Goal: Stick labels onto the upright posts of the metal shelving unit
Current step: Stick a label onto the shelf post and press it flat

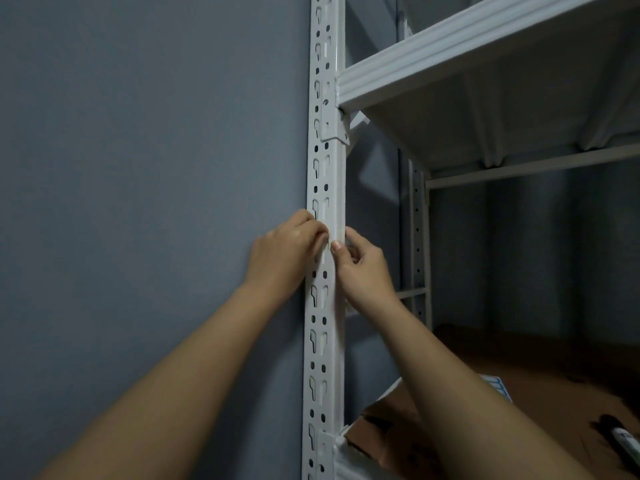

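left hand (pixel 289 244) | right hand (pixel 360 261) | both pinching post (pixel 325 174) (label unclear)

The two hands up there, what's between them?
In the head view, the white upright post runs between the left hand and the right hand; their fingertips meet on it. A label cannot be made out.

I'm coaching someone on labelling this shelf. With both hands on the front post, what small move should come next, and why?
Probably press and smooth the label flat against the post. Both the left hand and right hand already hold it at the post's face between them, so it seems placed; whether it is fully stuck cannot be told.
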`<state>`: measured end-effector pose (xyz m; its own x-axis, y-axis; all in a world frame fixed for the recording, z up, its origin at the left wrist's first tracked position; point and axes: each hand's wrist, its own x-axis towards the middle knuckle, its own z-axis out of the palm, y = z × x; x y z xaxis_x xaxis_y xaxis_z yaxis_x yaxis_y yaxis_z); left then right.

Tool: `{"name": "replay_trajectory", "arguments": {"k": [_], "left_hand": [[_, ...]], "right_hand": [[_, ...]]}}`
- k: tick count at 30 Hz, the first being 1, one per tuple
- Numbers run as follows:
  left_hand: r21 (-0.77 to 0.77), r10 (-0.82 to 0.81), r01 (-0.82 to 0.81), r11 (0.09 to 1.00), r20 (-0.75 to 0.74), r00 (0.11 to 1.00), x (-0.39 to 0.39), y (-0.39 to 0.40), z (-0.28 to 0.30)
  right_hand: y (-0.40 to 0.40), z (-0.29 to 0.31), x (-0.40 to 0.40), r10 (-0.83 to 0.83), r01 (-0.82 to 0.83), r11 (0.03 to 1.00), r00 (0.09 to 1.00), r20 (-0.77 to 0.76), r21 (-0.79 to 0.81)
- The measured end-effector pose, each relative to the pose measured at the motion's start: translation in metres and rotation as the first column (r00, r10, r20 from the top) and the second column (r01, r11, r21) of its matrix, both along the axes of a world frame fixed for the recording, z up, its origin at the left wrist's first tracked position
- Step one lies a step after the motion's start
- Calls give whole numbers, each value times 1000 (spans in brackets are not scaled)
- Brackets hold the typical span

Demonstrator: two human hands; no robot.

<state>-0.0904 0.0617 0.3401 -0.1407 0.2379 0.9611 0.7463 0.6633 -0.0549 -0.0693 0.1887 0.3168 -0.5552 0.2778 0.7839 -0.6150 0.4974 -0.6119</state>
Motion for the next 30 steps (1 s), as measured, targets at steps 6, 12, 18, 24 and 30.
{"name": "replay_trajectory", "arguments": {"k": [6,12,18,24,30], "left_hand": [[21,-6,5,1000,12,1000,-1,0,0],[101,-62,53,993,84,995,-2,5,-2],[114,-111,97,989,124,986,-1,2,-1],[108,-106,86,990,191,976,0,2,3],[129,-121,94,987,220,968,1,3,2]], "right_hand": [[-3,-1,3,-29,29,1000,1000,0,-3],[-6,-1,1,-54,54,998,998,11,-20],[-8,-2,6,-75,75,997,997,4,-4],[-9,-2,3,-109,109,994,993,36,-2],[-12,-2,5,-99,99,995,993,59,-8]]}}
